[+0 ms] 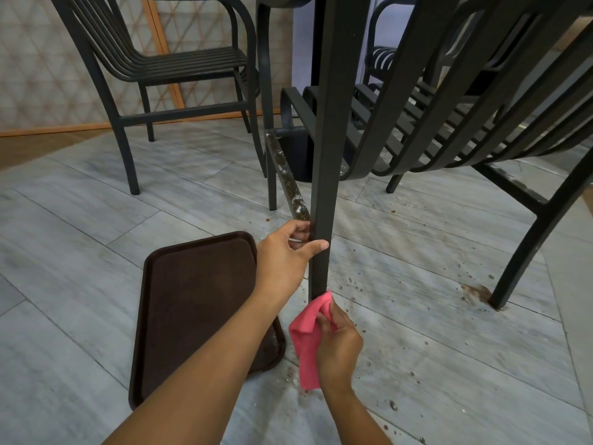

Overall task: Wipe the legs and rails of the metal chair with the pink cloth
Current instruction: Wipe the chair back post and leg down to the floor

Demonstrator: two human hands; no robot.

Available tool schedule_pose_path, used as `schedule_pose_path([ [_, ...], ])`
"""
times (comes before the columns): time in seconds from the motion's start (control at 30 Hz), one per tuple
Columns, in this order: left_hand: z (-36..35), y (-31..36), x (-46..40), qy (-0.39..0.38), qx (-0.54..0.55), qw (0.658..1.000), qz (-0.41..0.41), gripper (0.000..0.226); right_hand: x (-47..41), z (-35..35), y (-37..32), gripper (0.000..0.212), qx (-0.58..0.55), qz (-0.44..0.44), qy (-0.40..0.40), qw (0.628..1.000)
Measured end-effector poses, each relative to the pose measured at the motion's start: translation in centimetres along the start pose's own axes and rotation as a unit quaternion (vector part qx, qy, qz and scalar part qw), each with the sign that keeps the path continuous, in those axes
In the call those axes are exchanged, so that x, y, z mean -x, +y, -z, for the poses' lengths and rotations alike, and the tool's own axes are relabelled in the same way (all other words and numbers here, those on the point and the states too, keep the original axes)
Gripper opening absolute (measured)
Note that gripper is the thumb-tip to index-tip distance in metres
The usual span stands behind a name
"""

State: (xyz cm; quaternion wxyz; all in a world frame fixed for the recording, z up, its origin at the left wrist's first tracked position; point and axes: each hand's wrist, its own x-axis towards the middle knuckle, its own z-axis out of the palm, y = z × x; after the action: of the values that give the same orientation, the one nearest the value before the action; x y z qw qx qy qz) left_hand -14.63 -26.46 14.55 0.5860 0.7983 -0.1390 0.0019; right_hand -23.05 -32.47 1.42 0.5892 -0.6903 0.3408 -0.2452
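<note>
the left hand grips the near leg of the metal chair, thumb laid across the front of the leg and fingers curled round its far side. lower on that same leg, the right hand pinches the pink cloth in curled fingers and holds its upper fold against the foot of the leg, while the rest of the cloth hangs loose below the hand. the leg itself is a dark square tube that runs up and out of the top of the view. a low rail meets the leg just above the left hand and slants away behind it (its top is caked with pale and brown grime). a brown tray lies flat on the floor just left of the leg, partly hidden under the left forearm. brown crumbs are scattered on the grey floor to the right of the leg, and a rusty stain sits at the foot of the chair's other front leg, well to the right. a second dark chair stands behind and to the left of the leg, near a patterned wall.
</note>
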Motion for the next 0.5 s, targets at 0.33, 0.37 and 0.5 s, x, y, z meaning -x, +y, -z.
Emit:
schedule_pose_path([
  [0.33, -0.4, -2.8, 2.1, 0.064, 0.053, 0.995, 0.052, 0.038, 0.8, 0.2, -2.5, 0.039, -0.076, 0.004, 0.064, 0.995],
  [0.37, -0.6, -3.4, 2.2, 0.061, 0.046, 0.994, 0.078, 0.037, 0.7, -0.1, -3.0, 0.04, -0.077, 0.014, 0.063, 0.995],
  [0.5, -0.7, -5.0, 1.9, -0.004, 0.037, 0.989, 0.142, 0.043, 0.8, -1.7, -4.7, 0.054, -0.012, 0.069, 0.065, 0.995],
])
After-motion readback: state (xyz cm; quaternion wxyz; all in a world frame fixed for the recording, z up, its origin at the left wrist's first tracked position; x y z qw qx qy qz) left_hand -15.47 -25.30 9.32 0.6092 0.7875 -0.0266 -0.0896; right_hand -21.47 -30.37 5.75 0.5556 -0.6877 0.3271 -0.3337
